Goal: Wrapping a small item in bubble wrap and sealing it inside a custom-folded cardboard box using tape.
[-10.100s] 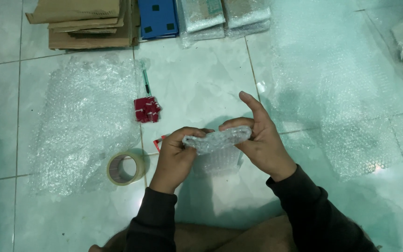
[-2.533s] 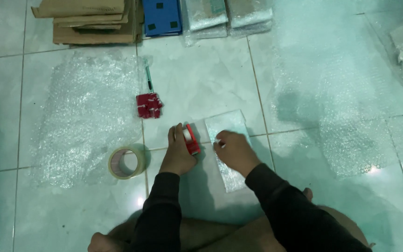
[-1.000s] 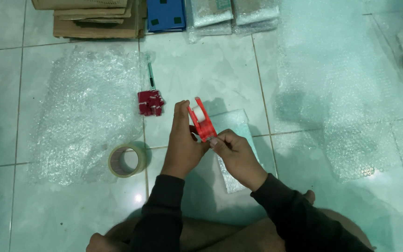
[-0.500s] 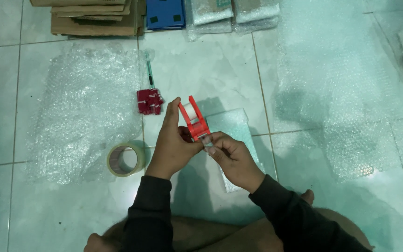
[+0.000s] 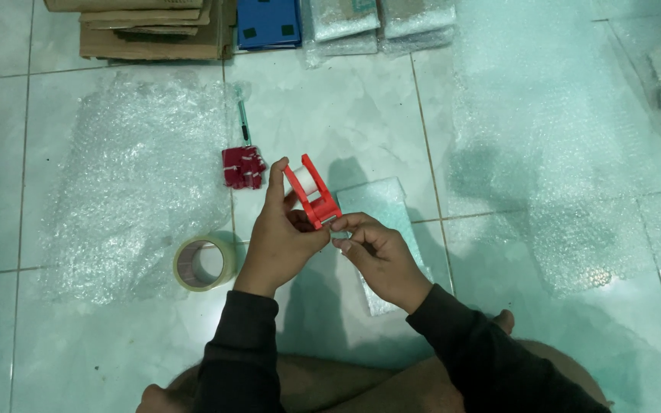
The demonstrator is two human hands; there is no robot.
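My left hand (image 5: 278,237) grips a small red tape dispenser (image 5: 311,191) with a white roll, held above the floor. My right hand (image 5: 376,256) pinches the loose end of the tape at the dispenser's lower edge. Under my hands lies a flat parcel wrapped in bubble wrap (image 5: 384,210) on the pale green tiled floor.
A roll of clear packing tape (image 5: 204,262) lies left of my hands. A red bundle (image 5: 243,167) and a green pen (image 5: 243,122) lie ahead. Bubble wrap sheets (image 5: 139,183) spread left and right. Cardboard stacks (image 5: 147,30), a blue box (image 5: 269,21) and wrapped parcels (image 5: 380,21) line the far edge.
The wrapped parcel went from my hands onto the floor. My left hand picked up the red dispenser and lifted it, and my right hand came to its tape end.
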